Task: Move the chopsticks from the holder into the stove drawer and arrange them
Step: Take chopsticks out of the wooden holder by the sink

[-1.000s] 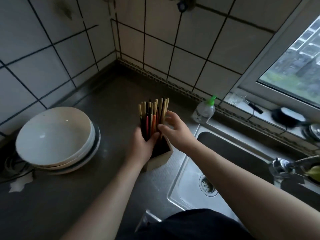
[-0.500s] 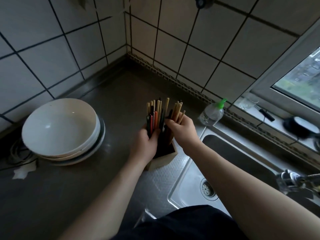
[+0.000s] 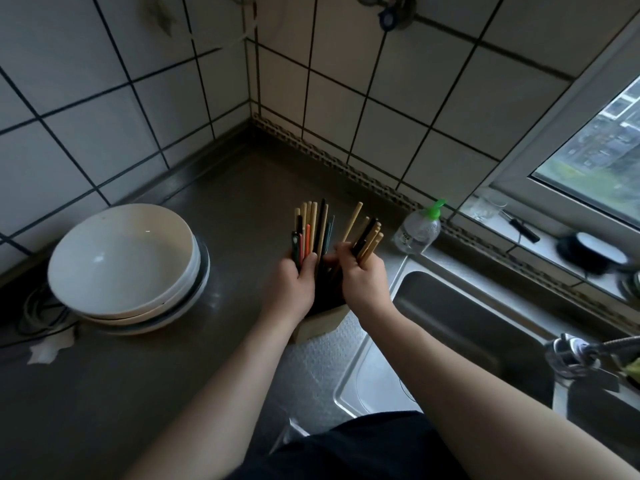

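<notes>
Setting: steel tabletop [image 3: 225, 202] in a dim tiled corner, viewed from above.
Far left of the hands: stacked bowls [image 3: 121, 258] on the tabletop, well apart from the left hand [image 3: 294, 289].
Left hand: curled round the upright chopsticks [image 3: 313, 226] at the mouth of the holder [image 3: 322, 325], thumb pressed on their near side; unclear whether the fingers also clasp the holder's wall.
Upright chopsticks: just above the left thumb, long axis near vertical, lower ends down in the holder.
Right hand [image 3: 365, 282]: gripping the tilted chopsticks [image 3: 369, 239], a separate bunch leaning right, away from the upright ones; lower ends hidden behind the fingers.
Key relation: both bunches between the two hands, one for each; likely way out along the long axis, upward and clear of the holder's mouth.
Right of the right hand: bottle [image 3: 417, 232] near the tilted tips; sink [image 3: 450, 323] just beside the wrist, holder standing at its edge.
Open room: free air above the tips, tiled wall well beyond; tighter to the right, with bottle and sink close.
Stove drawer: not in view.
</notes>
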Available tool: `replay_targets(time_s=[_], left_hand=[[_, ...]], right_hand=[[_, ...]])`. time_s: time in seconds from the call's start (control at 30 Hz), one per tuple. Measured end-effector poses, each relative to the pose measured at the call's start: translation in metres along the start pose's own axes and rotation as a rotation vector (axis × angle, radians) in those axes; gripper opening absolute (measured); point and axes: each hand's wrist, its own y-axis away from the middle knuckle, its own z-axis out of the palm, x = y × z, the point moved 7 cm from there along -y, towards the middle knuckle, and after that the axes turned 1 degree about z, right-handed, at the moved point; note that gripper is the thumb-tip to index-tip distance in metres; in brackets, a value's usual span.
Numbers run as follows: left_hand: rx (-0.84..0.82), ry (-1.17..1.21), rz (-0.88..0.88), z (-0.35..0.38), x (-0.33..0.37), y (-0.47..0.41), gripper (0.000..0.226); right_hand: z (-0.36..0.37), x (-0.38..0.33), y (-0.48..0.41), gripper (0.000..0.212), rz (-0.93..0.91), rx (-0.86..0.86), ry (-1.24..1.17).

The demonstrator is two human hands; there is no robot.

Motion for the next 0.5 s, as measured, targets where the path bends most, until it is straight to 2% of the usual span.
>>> replay_targets(time_s=[0.33, 0.5], left_hand=[[0.032, 0.08, 0.008, -0.001, 0.014, 0.015, 0.042], [0.03, 0.236, 0.09, -0.007, 0.027, 0.026, 0.023]], right_hand=[[-0.01, -0.007, 0.014, 0.018, -0.017, 0.145, -0.242], [-0.025, -0.025, 0.021, 0.02, -0.055, 0.211, -0.335]])
